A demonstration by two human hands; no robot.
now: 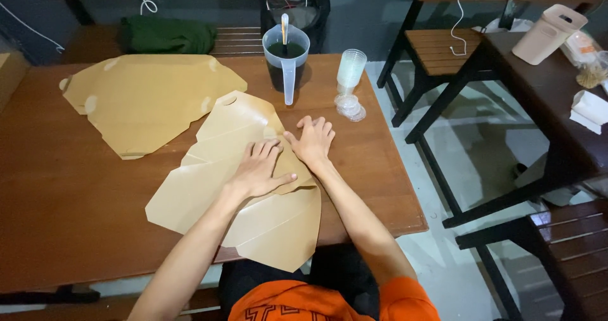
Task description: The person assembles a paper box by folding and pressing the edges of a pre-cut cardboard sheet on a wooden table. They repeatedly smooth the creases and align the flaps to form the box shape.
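Head view: left hand (258, 169) and right hand (311, 141), fingers spread flat, press brown paper sheet (234, 188) on bench (57, 188). Sheet overhangs near edge; uneven pressure could crease crooked or slide it off.

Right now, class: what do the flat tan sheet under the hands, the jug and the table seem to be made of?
Tan sheet: likely kraft paperboard, matte, with sharp crease lines and die-cut tabs; both hands press it flat.
Jug: seemingly translucent plastic, since the dark green liquid shows through its wall.
Table: apparently wood, reddish-brown with visible grain and a soft sheen, possibly varnish.
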